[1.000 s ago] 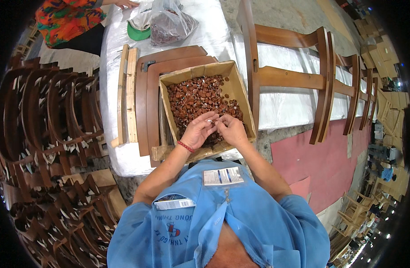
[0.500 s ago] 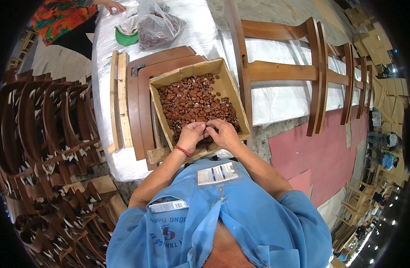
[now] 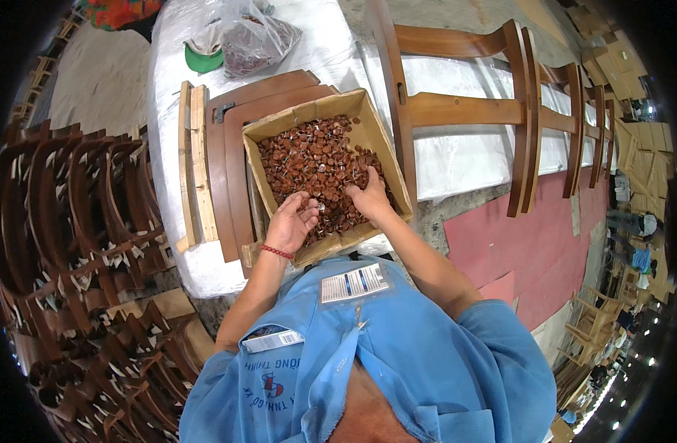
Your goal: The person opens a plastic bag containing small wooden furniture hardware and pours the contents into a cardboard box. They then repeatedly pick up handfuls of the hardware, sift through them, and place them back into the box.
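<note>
At the near edge of a plastic-wrapped table [image 3: 327, 44], an open cardboard box [image 3: 369, 131] stands directly before the person, a position that presumably keeps its contents within easy reach of both hands. The left hand [image 3: 289, 227] is held over the near-left part of the box, palm turned partly upward and fingers loosely curled, as if to cradle small items; a pale, shiny piece shows at the fingertips, but whether it is held cannot be told. The right hand [image 3: 369, 201] reaches low over the heap, its thumb and forefinger spread apart, an attitude suited to picking at single pieces. Curved wooden panels [image 3: 235, 140] lie just left of the box, apparently set aside to leave the front free.

The brown pieces [image 3: 301, 151] fill much of the box: small, rounded, reddish-brown caps, glossy in places, some with bright, metallic-looking pins. They lie jumbled at all angles, thinning toward the far-right corner, where bare cardboard shows.
</note>
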The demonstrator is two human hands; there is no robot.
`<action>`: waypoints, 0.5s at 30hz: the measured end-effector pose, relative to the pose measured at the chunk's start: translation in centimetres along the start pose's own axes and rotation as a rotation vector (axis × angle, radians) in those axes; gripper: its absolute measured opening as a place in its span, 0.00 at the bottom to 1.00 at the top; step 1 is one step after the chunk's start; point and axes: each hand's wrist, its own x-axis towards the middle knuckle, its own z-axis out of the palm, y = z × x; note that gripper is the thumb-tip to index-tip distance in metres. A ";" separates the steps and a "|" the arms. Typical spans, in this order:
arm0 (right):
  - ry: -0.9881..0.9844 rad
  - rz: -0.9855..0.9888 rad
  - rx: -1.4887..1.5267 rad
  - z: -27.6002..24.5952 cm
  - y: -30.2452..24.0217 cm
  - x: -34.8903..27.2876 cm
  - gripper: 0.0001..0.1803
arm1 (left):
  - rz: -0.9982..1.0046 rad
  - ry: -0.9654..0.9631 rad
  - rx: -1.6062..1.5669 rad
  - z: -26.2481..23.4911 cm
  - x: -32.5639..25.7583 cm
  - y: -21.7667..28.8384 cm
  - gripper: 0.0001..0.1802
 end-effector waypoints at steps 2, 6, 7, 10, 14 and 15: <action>0.018 0.045 0.060 1.1 -1.1 0.5 0.45 | 0.021 -0.076 -0.018 0.0 -0.2 -0.1 0.09; -0.265 0.226 0.606 1.1 -4.4 2.8 0.39 | 0.090 -0.086 -0.007 0.3 -0.4 -0.5 0.11; -0.343 0.173 0.679 0.7 -5.3 3.5 0.38 | 0.126 -0.109 0.025 0.4 -0.4 -0.6 0.12; -0.322 0.092 0.709 -0.7 -6.8 3.8 0.37 | 0.097 -0.043 0.110 0.2 -0.2 -0.7 0.12; -0.306 -0.002 0.710 -4.1 -6.4 3.3 0.34 | -0.021 -0.096 0.172 -0.4 -0.2 -0.5 0.12; -0.308 -0.020 0.689 -5.0 -5.9 3.0 0.32 | -0.039 -0.089 0.185 -0.6 -0.2 -0.4 0.11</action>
